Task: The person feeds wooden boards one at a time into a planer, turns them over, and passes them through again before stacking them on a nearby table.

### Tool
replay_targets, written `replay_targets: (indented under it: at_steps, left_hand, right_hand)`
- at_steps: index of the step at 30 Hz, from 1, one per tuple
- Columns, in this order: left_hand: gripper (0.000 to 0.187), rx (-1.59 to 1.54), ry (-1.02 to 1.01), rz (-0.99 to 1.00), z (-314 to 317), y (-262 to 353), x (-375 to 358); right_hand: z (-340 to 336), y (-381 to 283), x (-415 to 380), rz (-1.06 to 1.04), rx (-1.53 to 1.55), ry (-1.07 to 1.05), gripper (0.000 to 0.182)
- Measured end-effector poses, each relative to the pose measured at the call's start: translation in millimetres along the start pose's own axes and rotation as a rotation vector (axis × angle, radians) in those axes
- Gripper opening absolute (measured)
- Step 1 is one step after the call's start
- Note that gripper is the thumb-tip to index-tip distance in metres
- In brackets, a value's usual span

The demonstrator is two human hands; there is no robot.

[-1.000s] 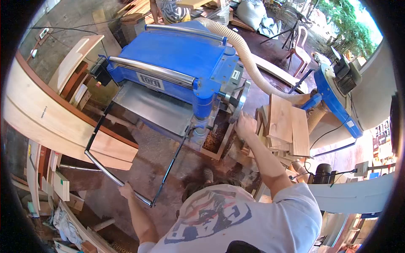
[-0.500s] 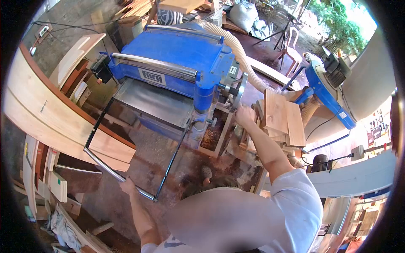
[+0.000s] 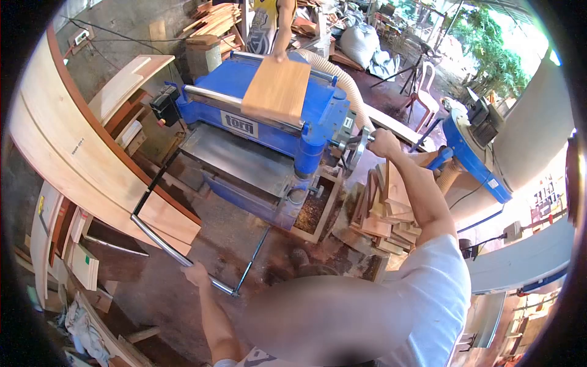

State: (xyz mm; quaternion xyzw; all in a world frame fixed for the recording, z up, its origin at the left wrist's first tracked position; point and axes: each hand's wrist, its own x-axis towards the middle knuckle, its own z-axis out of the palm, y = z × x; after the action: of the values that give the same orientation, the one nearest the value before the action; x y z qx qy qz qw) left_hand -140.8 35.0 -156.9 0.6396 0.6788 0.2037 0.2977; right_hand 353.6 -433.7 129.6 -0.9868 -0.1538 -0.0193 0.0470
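A blue planer with a steel bed stands in front of me. My left hand is closed on the chrome roller bar of its extension frame. At the machine's right side, my right hand is closed round the handle of the handwheel. A wooden board rests on top of the planer, and a co-worker's hand touches its far edge.
The co-worker stands behind the planer. Long panels lie at the left. Stacked wood pieces sit at the right, near a ribbed hose and a blue dust collector. A wooden frame holds shavings.
The board has come down onto the planer top, with the co-worker now in view. My right hand has moved up and right with the wheel's handle. My left hand stays on the bar.
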Motion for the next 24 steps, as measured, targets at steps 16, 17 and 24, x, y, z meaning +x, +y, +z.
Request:
replay_targets:
  at_steps: [16,17,24]
  left_hand:
    - [0.061,-1.4,-1.017,-0.031,35,389,-175]
    - [0.059,-1.394,-1.007,-0.022,52,402,-173]
    - [0.05,-1.408,-0.892,-0.134,78,426,-192]
  right_hand:
    - [-13,-1,6,0.017,0.04,0.054,0.024]
    - [-8,2,9,0.032,0.058,0.1,0.021]
    - [-13,14,12,-0.054,0.099,0.023,0.037]
